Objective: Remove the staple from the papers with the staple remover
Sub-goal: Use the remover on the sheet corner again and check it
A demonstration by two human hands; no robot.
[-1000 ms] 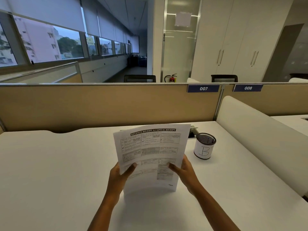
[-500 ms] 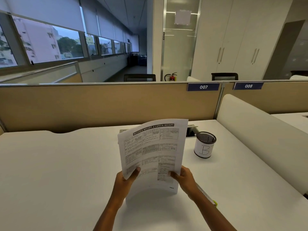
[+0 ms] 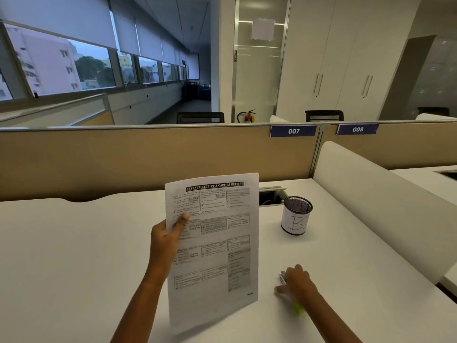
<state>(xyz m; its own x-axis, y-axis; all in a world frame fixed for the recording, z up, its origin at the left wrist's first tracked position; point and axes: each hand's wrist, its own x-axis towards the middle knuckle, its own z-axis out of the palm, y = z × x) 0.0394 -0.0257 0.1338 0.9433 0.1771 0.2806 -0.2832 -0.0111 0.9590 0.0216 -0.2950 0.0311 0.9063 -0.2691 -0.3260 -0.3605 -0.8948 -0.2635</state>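
Open-plan office, white desk (image 3: pixel 74 256) at a tan partitioned cubicle. Nearest: right hand (image 3: pixel 298 284) down on the desk, curled over the staple remover (image 3: pixel 284 277); a bit of metal shows at the fingertips and a yellow-green part (image 3: pixel 298 308) behind the wrist. Blurred, so cannot tell if the grip is closed yet. Left hand (image 3: pixel 164 240) pinches the papers (image 3: pixel 215 243) at their left edge, thumb on the printed face, sheets held upright with the bottom edge at the desk. Staple not visible; location unclear. Judgement: papers are light and floppy, likely to bow, so support them near the stapled corner; the remover looks small, rigid, best gripped across its sides. Farther right, mesh pen cup (image 3: pixel 296 215) marked B. Beyond, windows and cabinets.
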